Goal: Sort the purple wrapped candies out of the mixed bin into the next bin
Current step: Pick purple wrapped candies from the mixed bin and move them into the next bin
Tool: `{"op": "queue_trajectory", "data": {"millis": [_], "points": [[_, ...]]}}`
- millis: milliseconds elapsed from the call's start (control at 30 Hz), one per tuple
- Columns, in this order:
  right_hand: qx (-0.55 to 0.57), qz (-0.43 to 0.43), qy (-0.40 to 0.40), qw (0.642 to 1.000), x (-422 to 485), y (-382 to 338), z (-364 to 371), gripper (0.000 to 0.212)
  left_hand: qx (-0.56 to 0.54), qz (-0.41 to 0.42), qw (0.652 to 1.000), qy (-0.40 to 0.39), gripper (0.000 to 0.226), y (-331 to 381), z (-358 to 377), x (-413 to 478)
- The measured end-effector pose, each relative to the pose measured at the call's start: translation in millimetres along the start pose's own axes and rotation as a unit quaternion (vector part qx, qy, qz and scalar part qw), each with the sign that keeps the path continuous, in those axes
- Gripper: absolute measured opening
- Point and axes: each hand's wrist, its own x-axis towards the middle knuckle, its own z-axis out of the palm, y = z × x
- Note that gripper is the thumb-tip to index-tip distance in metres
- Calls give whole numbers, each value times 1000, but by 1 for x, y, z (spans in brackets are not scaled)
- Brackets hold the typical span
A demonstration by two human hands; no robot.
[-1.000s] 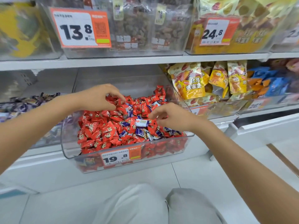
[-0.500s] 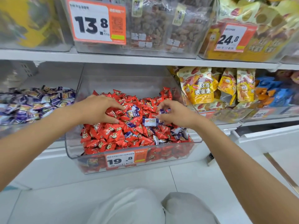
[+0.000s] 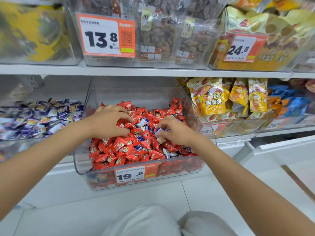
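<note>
Head view, the only one:

- Mixed bin (image 3: 79, 164): clear plastic, centre of the lower shelf, tilted out toward the person. Mostly red candies (image 3: 119, 150), with loose purple candies (image 3: 140, 137) scattered through the middle and right of the pile.
- Next bin (image 3: 25, 147): directly left of the mixed bin, side by side. Holds a heap of purple and white sweets (image 3: 39, 120).
- Left hand (image 3: 109, 121): in the mixed bin, back-left of the pile, palm down. Fingers curled, tips dug into the red candies. Can't tell whether it holds anything.
- Right hand (image 3: 175, 132): in the mixed bin, right of centre, palm down. Thumb and fingers curled together, pinching a purple candy (image 3: 159, 132) at the fingertips, just above the pile. More wrapper shows under the fingers; count unclear.
- The hands are near each other but apart, with a strip of candies between them.
- 19.8 price tag (image 3: 130, 175): on the mixed bin's front wall.
- Yellow snack bags (image 3: 209, 97): right of the mixed bin. Blue packs (image 3: 293, 103) sit further right.
- Upper shelf (image 3: 153, 71): carries clear bins with a 13.8 tag (image 3: 105, 34) and a 24.8 tag (image 3: 240, 48).
- Knees (image 3: 144, 222): in light trousers at the bottom edge, over white floor tiles.
</note>
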Motion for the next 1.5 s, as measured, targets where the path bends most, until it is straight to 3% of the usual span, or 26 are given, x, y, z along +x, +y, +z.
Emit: {"op": "queue_trajectory", "data": {"millis": [100, 167, 233, 333, 433, 500, 600, 767, 867, 933, 967, 1033, 1100, 1133, 1233, 1333, 1433, 1500], "points": [[92, 26, 66, 993, -7, 7, -23, 9, -42, 12, 997, 67, 32, 9, -10, 12], [125, 29, 87, 988, -14, 6, -34, 20, -47, 34, 997, 57, 26, 22, -13, 30], [134, 27, 92, 986, -18, 5, -41, 32, 0, 30, 1000, 6, 32, 38, -11, 47], [145, 27, 83, 986, -24, 7, -46, 32, 168, -40, 984, -45, 60, 57, -4, 64], [130, 42, 63, 989, -29, 15, -48, 27, 202, -58, 976, -53, 56, 66, -2, 70], [142, 40, 61, 987, -33, 19, -48, 28, 154, -31, 986, -57, 45, 63, -3, 70], [180, 25, 78, 980, -37, 19, -46, 29, -1, 17, 1000, -19, 22, 53, -7, 59], [210, 14, 104, 972, -32, 13, -40, 23, -222, 21, 974, 24, 15, 36, -12, 40], [183, 19, 146, 972, -22, 6, -35, 23, -260, 12, 964, 49, 11, 26, -14, 38], [160, 18, 170, 972, -12, 0, -28, 22, -239, 14, 970, 41, 20, 23, -14, 40], [134, 10, 144, 980, -7, -1, -22, 21, -236, 12, 971, 34, 20, 22, -13, 41], [19, -9, 28, 999, 2, 2, -5, 26, -249, 14, 968, 16, 14, 23, -11, 41], [-101, -7, -45, 994, 4, 10, 9, 35, -253, 28, 967, -1, 4, 21, -7, 39], [-107, -3, -39, 994, 3, 14, 11, 35, -245, 38, 969, -6, 3, 20, -5, 38], [17, 20, 29, 999, -4, 16, -3, 20, -241, 46, 969, -12, 20, 20, -1, 37], [47, 40, 56, 997, -13, 15, -20, 28, -170, 62, 982, -55, 39, 32, 4, 39], [34, 42, 56, 997, -23, 14, -25, 35, -6, 72, 995, -64, 27, 46, 10, 49], [56, 46, 74, 995, -27, 16, -28, 29, -30, 52, 996, -64, 15, 49, 6, 54]]}}
